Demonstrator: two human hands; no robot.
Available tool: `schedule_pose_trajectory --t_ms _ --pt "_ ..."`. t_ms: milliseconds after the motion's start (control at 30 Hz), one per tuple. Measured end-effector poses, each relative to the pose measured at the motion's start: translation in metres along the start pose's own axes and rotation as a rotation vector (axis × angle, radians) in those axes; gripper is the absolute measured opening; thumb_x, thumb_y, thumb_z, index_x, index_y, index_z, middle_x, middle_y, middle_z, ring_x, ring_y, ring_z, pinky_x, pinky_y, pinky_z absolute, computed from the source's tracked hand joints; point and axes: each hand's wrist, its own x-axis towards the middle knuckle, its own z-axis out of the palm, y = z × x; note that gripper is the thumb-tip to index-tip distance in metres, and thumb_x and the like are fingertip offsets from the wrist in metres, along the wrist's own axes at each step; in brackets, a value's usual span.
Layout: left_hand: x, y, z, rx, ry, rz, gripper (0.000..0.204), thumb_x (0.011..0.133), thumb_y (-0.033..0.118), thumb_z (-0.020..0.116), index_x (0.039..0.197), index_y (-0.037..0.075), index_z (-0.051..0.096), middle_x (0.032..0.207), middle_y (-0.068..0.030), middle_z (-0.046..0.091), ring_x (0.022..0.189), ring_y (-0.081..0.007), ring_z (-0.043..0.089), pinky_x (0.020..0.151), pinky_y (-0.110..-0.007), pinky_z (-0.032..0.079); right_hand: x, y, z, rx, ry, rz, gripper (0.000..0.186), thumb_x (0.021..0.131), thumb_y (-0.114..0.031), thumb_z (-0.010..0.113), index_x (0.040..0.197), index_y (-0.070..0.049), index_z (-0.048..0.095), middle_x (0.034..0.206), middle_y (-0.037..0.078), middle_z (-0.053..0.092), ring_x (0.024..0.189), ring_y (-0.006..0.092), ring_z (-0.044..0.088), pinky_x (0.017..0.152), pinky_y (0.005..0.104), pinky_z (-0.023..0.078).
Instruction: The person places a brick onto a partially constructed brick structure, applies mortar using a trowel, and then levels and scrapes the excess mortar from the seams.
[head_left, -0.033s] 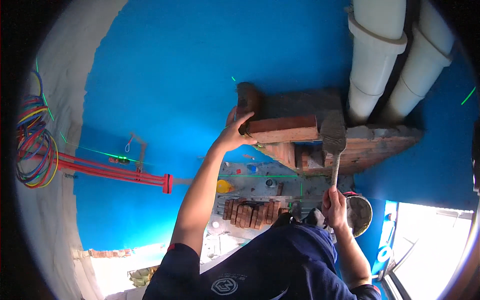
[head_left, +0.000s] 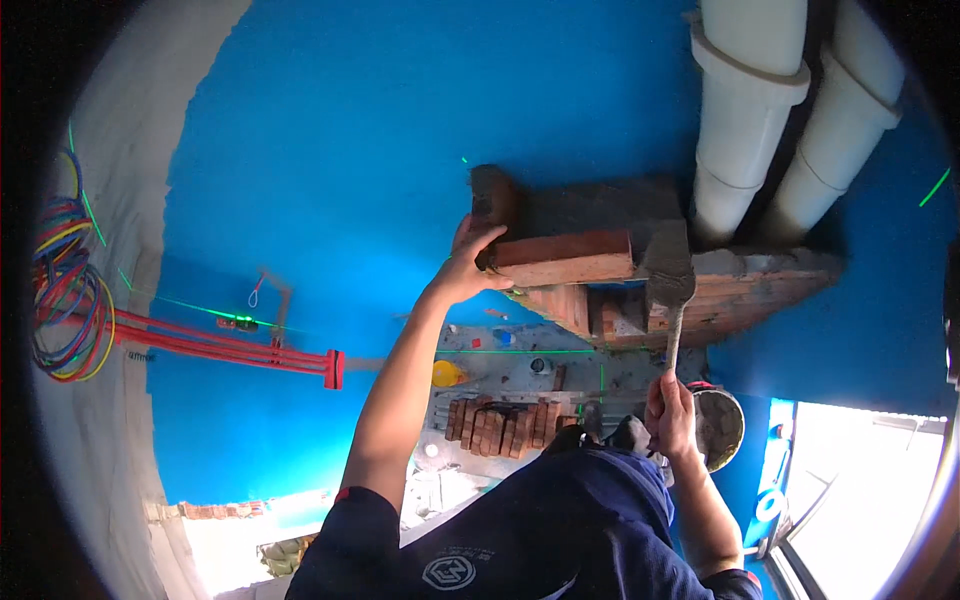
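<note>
Blue wall (head_left: 330,130), brickwork (head_left: 740,305) and a trowel (head_left: 669,285) in hand

The blue wall fills most of the view, meeting a bare grey wall (head_left: 125,220) on the left, where coiled wires (head_left: 75,290) in several colours hang beside red conduits (head_left: 230,347). At the upper right, two thick white pipes (head_left: 750,110) run down behind the brickwork. Thin green light lines (head_left: 520,351) cross the walls and floor.

The brickwork juts out in front of the blue wall. On its left part lies a red brick (head_left: 570,258), long side facing the wearer, with dark grey mortar (head_left: 600,212) spread behind it. A darker block (head_left: 490,190) stands at the left end, and a hollow shows in the courses below the red brick.

The left hand (head_left: 470,265) is spread, fingers and thumb apart, touching the left end by the red brick and the darker block; whether it bears any weight I cannot tell. The right hand (head_left: 672,415) is closed around the trowel's handle. The blade, coated in grey, lies at the right end of the red brick, handle pointing down toward the wearer.

Below, a bucket (head_left: 722,430) sits just beside the right hand. On the floor are stacked bricks (head_left: 495,428) and a yellow object (head_left: 447,373), too small to identify. A bright opening (head_left: 870,490) is at the lower right.
</note>
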Motion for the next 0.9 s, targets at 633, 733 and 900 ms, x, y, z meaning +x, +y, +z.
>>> schedule_pose_trajectory --t_ms 633,733,900 --pt "0.012 -0.014 0.022 0.024 0.052 -0.11 0.069 0.065 0.032 0.087 0.127 0.019 0.06 0.155 -0.0151 0.016 0.141 -0.0365 0.022 0.108 -0.05 0.039 0.062 -0.02 0.032 0.423 -0.065 0.245 0.044 0.097 -0.053 0.043 0.075 -0.015 0.044 0.055 -0.005 0.031 0.04 0.0079 0.027 0.038 0.0243 0.021" --pt "0.011 -0.008 0.021 0.039 0.055 -0.139 0.068 0.064 0.032 0.087 0.125 0.019 0.061 0.155 -0.0165 0.017 0.141 -0.0351 0.024 0.108 -0.047 0.038 0.065 -0.012 0.029 0.421 -0.1 0.246 0.044 0.097 -0.052 0.043 0.075 -0.015 0.044 0.055 -0.005 0.031 0.04 0.0079 0.028 0.037 0.0252 0.022" --pt "0.01 -0.006 0.021 0.023 0.059 -0.141 0.067 0.064 0.033 0.087 0.125 0.019 0.062 0.156 -0.0162 0.016 0.141 -0.0349 0.025 0.108 -0.046 0.039 0.065 -0.008 0.033 0.427 -0.1 0.219 0.043 0.098 -0.052 0.042 0.075 -0.015 0.043 0.056 -0.005 0.032 0.04 0.0079 0.027 0.037 0.0251 0.023"
